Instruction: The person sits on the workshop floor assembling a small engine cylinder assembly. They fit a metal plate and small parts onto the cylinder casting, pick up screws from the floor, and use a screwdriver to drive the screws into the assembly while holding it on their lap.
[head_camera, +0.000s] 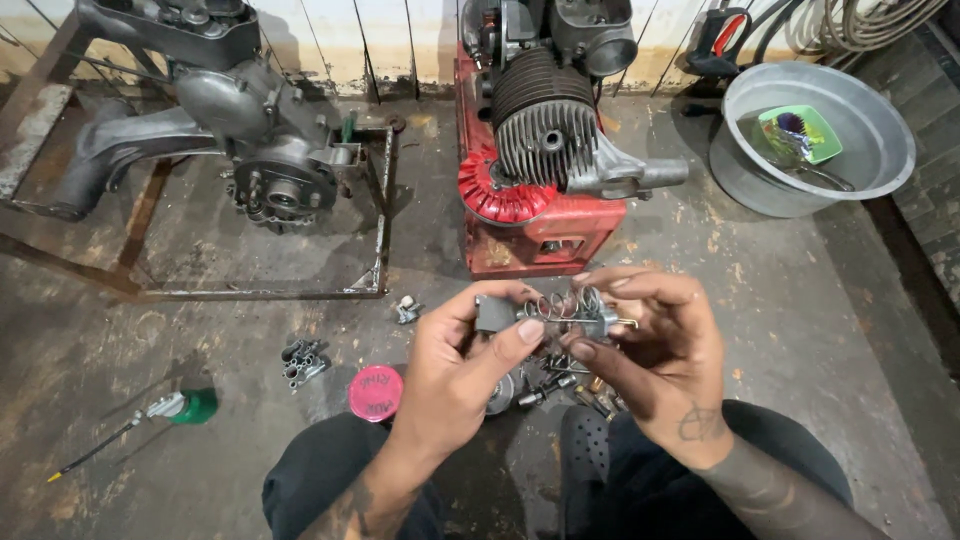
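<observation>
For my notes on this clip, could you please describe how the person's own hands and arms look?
Both are bare: no gloves, sleeves, rings or watch. The left hand leads into a forearm with dark tattoo patterning. The right hand has a small outlined tattoo at the wrist, and its forearm carries broad dark tattoo shading. Fingernails are short.

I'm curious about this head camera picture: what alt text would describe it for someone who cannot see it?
Two bare hands, the left hand and right hand, hold a small grey metal part with a coiled wire spring above a stained concrete floor. Loose small metal parts and a round pink lid lie below; a finned grey engine on a red stand sits beyond, beside a grey metal basin.
</observation>
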